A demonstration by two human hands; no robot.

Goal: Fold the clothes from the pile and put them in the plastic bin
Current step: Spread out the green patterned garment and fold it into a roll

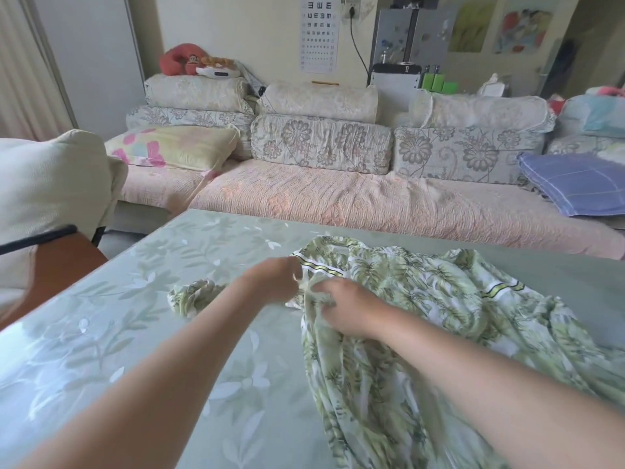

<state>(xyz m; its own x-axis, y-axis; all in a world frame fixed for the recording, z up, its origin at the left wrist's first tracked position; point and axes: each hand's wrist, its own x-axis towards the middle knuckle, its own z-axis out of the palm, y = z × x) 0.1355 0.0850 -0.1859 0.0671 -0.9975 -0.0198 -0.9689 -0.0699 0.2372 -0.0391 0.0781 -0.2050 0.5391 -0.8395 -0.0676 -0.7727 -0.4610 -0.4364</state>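
Note:
A green and white leaf-print garment (422, 299) lies crumpled across the right half of the table (152, 333), one end trailing off the near edge. Its striped trim shows near the top. My left hand (274, 277) pinches a bunched edge of the garment at its left side. My right hand (345, 308) grips the same bunched fabric just to the right, the two hands nearly touching. A twisted strip of the garment (192, 296) sticks out to the left behind my left forearm. No plastic bin is in view.
The table carries a pale green leaf-pattern cover. A long sofa (338, 198) with floral cushions runs behind it. A blue checked pillow (578, 184) lies at the sofa's right end. A chair with an orange seat (57, 265) and a cream cover stands at the left.

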